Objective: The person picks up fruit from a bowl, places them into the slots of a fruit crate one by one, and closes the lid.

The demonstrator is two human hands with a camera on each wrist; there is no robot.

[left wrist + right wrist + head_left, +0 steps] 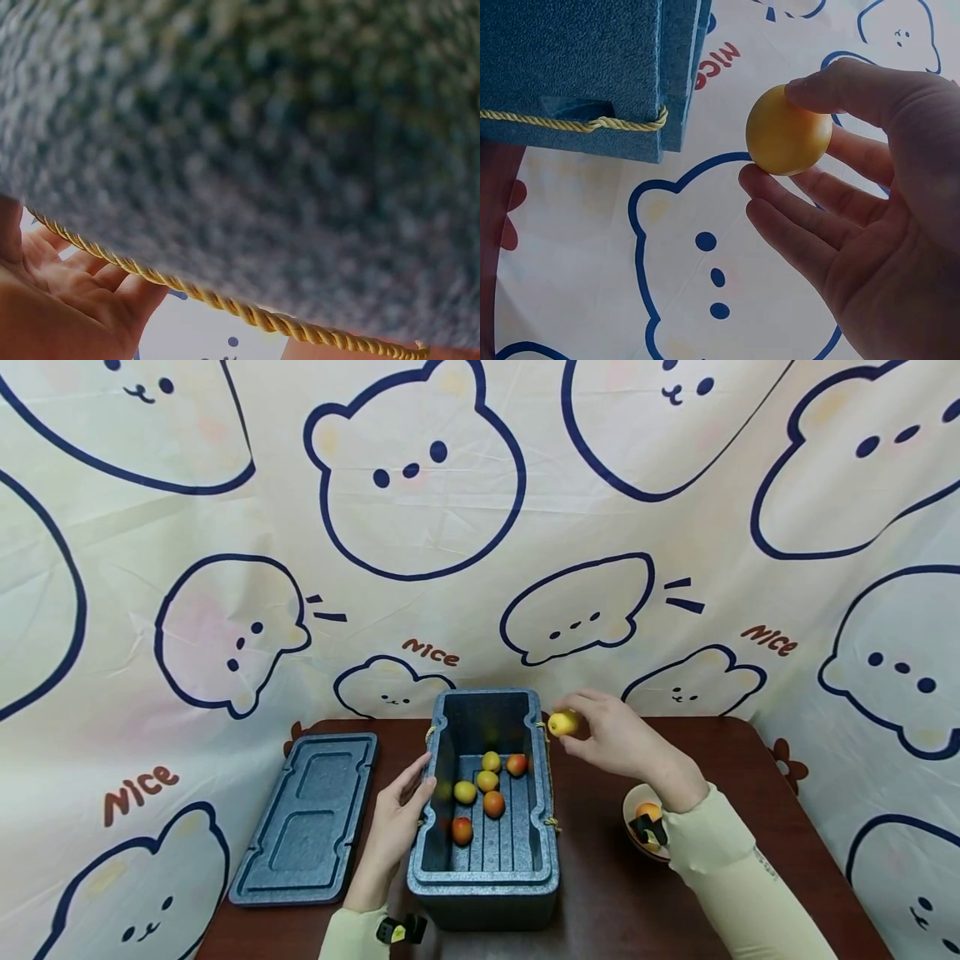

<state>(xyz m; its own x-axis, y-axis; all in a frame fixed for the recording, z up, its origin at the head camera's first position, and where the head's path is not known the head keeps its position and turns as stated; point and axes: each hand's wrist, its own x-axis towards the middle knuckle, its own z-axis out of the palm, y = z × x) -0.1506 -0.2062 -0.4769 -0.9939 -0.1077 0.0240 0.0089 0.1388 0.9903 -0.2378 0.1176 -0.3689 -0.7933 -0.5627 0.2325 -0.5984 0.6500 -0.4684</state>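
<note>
A blue-grey foam box stands lidless on the table, with several small yellow fruits and red-orange fruits on its ribbed floor. My right hand holds a round yellow fruit between thumb and fingertips, just outside the box's right rim near the far end. Against the left wall rests my left hand, fingers fairly straight along the rim. In the left wrist view, a twisted golden rope crosses in front of that hand, and the box wall fills most of the picture.
The box's lid lies flat at the left. Below my right wrist is a bowl with orange fruit, partly hidden by the wrist camera. The dark wooden table ends at a cartoon-printed curtain.
</note>
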